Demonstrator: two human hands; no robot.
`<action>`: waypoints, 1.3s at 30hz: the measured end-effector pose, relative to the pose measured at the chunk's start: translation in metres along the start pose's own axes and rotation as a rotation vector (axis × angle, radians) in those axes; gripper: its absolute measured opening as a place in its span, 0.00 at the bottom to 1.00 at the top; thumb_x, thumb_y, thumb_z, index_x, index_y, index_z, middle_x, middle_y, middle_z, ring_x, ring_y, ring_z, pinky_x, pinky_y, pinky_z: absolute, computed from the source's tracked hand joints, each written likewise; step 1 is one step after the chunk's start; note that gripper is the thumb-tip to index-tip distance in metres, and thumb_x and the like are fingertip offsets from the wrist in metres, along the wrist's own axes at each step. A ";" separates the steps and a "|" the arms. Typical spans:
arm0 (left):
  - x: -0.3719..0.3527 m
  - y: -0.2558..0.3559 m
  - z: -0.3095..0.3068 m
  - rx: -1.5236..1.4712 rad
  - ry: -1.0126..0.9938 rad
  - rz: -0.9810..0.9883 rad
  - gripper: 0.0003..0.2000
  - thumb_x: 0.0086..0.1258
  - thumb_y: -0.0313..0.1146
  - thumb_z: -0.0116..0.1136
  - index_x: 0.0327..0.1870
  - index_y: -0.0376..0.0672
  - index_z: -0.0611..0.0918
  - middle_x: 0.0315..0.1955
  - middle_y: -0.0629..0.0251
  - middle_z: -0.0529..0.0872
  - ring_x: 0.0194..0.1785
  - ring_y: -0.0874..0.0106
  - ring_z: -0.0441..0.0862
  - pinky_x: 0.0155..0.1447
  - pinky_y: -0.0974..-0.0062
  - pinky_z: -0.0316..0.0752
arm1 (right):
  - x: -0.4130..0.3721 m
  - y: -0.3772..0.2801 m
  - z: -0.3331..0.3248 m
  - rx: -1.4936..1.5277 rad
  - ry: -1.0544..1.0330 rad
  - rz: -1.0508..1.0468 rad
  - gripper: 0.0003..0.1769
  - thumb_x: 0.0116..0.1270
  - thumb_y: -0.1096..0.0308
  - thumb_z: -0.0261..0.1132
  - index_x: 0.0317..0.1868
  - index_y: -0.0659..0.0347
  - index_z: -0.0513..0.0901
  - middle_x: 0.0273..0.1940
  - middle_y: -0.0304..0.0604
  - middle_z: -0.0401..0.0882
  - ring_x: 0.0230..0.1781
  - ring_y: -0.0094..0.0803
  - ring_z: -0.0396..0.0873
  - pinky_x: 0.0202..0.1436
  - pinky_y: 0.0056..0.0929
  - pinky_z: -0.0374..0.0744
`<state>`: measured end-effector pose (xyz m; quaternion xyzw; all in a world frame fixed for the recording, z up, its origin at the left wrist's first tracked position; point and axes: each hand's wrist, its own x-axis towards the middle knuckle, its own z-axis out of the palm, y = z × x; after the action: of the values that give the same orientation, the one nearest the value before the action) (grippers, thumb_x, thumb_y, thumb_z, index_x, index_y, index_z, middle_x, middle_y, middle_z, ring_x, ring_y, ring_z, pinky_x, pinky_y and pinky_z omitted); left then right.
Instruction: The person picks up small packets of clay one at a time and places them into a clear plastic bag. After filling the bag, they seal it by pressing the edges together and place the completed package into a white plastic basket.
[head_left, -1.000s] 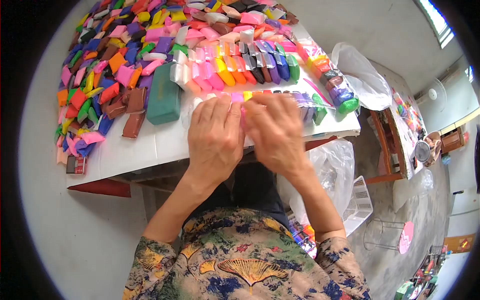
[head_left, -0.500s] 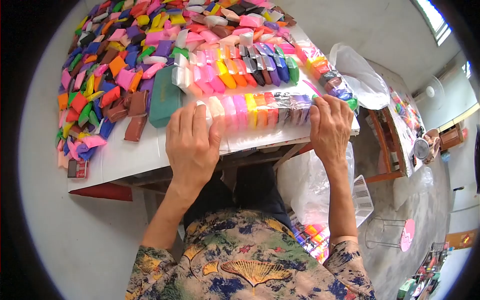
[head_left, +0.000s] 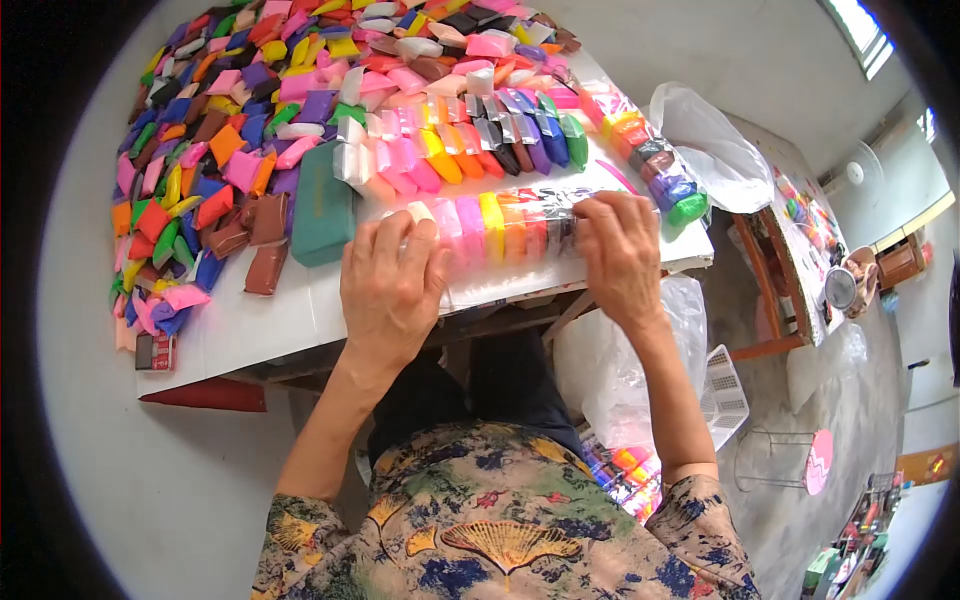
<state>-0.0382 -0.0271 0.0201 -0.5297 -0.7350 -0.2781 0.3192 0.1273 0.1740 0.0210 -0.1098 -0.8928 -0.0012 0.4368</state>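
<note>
A clear plastic sleeve holding a row of coloured packets (head_left: 493, 228) lies along the table's front edge. My left hand (head_left: 391, 272) has its curled fingers on the left, pale end of that row. At the right end, my right hand (head_left: 620, 250) grips the sleeve with bent fingers that cover the last packets. Just behind lies a loose double row of coloured packets (head_left: 465, 148), sorted by colour. A green box (head_left: 322, 205) stands to the left of the rows. Another filled sleeve (head_left: 655, 160) runs along the table's right side.
A large heap of mixed coloured packets (head_left: 240, 130) covers the left and back of the white table (head_left: 240, 335). A small red device (head_left: 156, 352) sits at the front left corner. Plastic bags (head_left: 700, 150), a white basket (head_left: 723, 395) and a stool (head_left: 817, 462) are on the right.
My right hand has moved left along the front row, and its end packets are now under my fingers. My left hand has shifted slightly. The right side sleeve's green end is now uncovered.
</note>
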 end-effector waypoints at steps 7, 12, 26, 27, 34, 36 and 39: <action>0.000 0.008 -0.012 0.076 0.099 -0.113 0.15 0.66 0.30 0.63 0.52 0.35 0.80 0.48 0.54 0.80 0.51 0.53 0.76 0.57 0.57 0.72 | -0.006 0.009 -0.028 -0.312 0.087 0.100 0.13 0.65 0.68 0.65 0.49 0.64 0.82 0.49 0.47 0.79 0.51 0.46 0.75 0.56 0.46 0.70; 0.017 0.032 0.005 -0.097 0.016 0.069 0.17 0.61 0.30 0.62 0.50 0.33 0.80 0.43 0.55 0.79 0.49 0.55 0.76 0.56 0.60 0.73 | 0.018 -0.059 0.014 0.145 0.043 -0.056 0.13 0.62 0.68 0.66 0.47 0.62 0.81 0.47 0.49 0.78 0.50 0.47 0.75 0.55 0.45 0.71; 0.010 0.007 -0.012 0.073 -0.003 -0.036 0.15 0.68 0.36 0.61 0.51 0.37 0.80 0.49 0.55 0.80 0.55 0.55 0.76 0.59 0.57 0.70 | 0.008 -0.010 -0.014 -0.234 0.045 0.059 0.13 0.61 0.71 0.66 0.48 0.58 0.84 0.47 0.44 0.79 0.50 0.44 0.76 0.55 0.43 0.72; 0.013 0.013 -0.010 0.050 0.037 0.029 0.16 0.68 0.35 0.61 0.53 0.38 0.80 0.51 0.54 0.80 0.57 0.54 0.76 0.62 0.57 0.70 | 0.010 -0.018 -0.011 -0.119 0.028 0.032 0.13 0.61 0.72 0.66 0.47 0.58 0.83 0.47 0.44 0.80 0.50 0.44 0.76 0.55 0.42 0.72; 0.009 -0.003 -0.003 -0.078 -0.186 0.003 0.22 0.63 0.38 0.67 0.57 0.39 0.80 0.56 0.50 0.78 0.62 0.51 0.73 0.66 0.53 0.68 | 0.009 -0.005 -0.004 -0.059 -0.108 0.000 0.14 0.62 0.64 0.70 0.47 0.58 0.83 0.47 0.44 0.80 0.52 0.44 0.76 0.57 0.42 0.73; 0.007 -0.017 -0.009 -0.143 -0.211 -0.008 0.23 0.63 0.38 0.68 0.58 0.40 0.81 0.57 0.50 0.77 0.62 0.50 0.73 0.66 0.54 0.69 | 0.009 0.012 -0.018 -0.119 -0.149 0.030 0.18 0.63 0.57 0.71 0.48 0.58 0.83 0.48 0.45 0.80 0.53 0.44 0.77 0.59 0.42 0.72; 0.013 -0.026 -0.014 -0.261 -0.255 -0.068 0.23 0.64 0.39 0.68 0.59 0.42 0.81 0.57 0.51 0.80 0.61 0.50 0.74 0.67 0.58 0.69 | 0.014 0.033 -0.023 0.042 -0.215 0.047 0.25 0.63 0.48 0.72 0.51 0.58 0.84 0.50 0.47 0.80 0.54 0.46 0.77 0.59 0.41 0.73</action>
<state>-0.0633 -0.0373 0.0374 -0.5725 -0.7446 -0.3125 0.1421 0.1435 0.2063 0.0436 -0.1210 -0.9315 0.0392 0.3408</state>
